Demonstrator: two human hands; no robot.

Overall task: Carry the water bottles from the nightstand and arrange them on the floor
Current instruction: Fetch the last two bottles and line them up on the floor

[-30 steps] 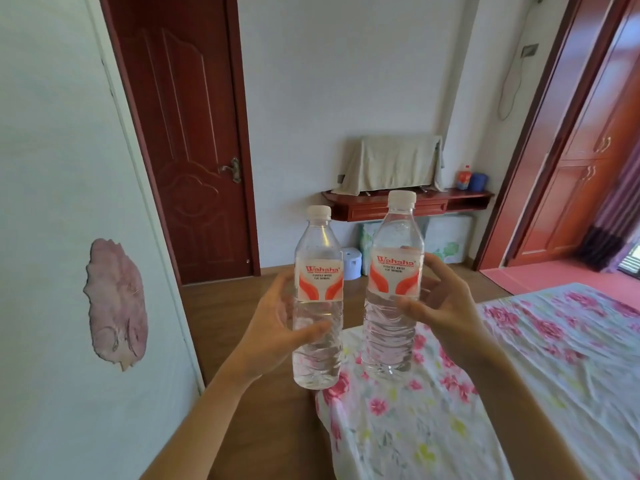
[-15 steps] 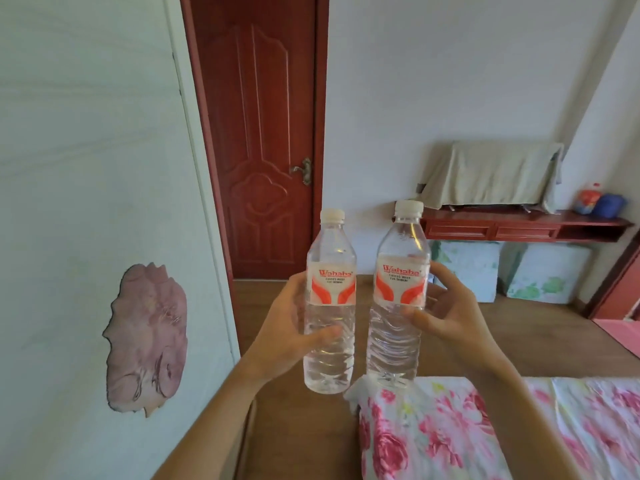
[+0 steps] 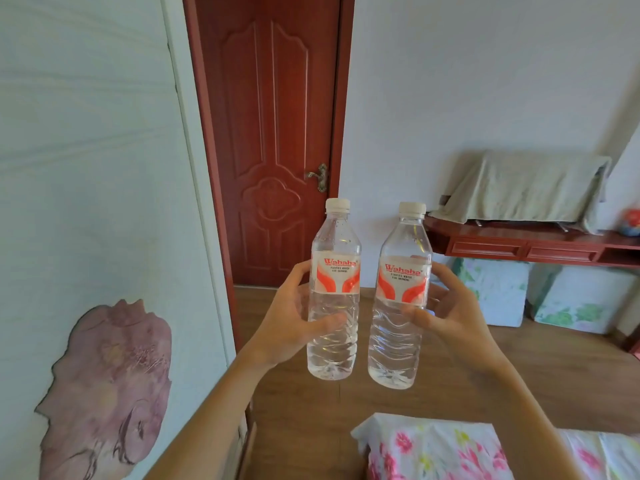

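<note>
Two clear water bottles with white caps and red-and-white labels are held upright in front of me, above the wooden floor (image 3: 519,368). My left hand (image 3: 287,320) grips the left bottle (image 3: 334,292) around its middle, thumb across the front. My right hand (image 3: 450,317) grips the right bottle (image 3: 401,299) the same way. A narrow gap separates the two bottles. The nightstand is not in view.
A white wall with a pink flower sticker (image 3: 104,386) fills the left side. A red wooden door (image 3: 273,140) stands shut ahead. A red shelf (image 3: 533,244) with a cloth-covered object is at right, cushions beneath. The floral-sheeted bed corner (image 3: 433,448) lies below.
My view has turned left and moved forward: the door now sits ahead and the bed has dropped low. The bottles have spread slightly apart, both still gripped.
</note>
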